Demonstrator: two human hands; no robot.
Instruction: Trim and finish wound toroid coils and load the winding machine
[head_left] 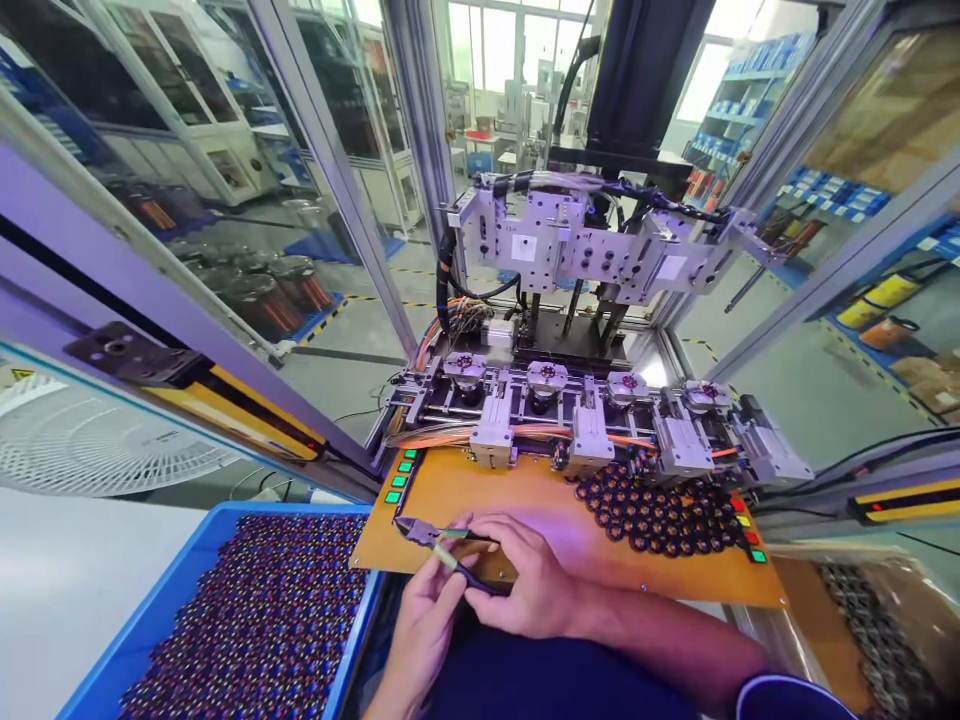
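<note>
Both my hands meet at the near edge of an orange work board (517,495). My right hand (525,580) curls around the dark handles of small cutting pliers (442,545), whose metal jaws point left. My left hand (427,615) comes up from below, its fingers pinched against the pliers' handles. A heap of small dark round parts with coloured centres (660,510) lies on the right of the board, beyond my right hand.
A blue tray (187,560) full of several similar small parts sits at lower left. Behind the board stands a machine with a row of round fixtures (547,385) and orange cables. Green buttons (401,480) line the board's left edge, red ones (746,520) its right. Glass panels enclose the machine.
</note>
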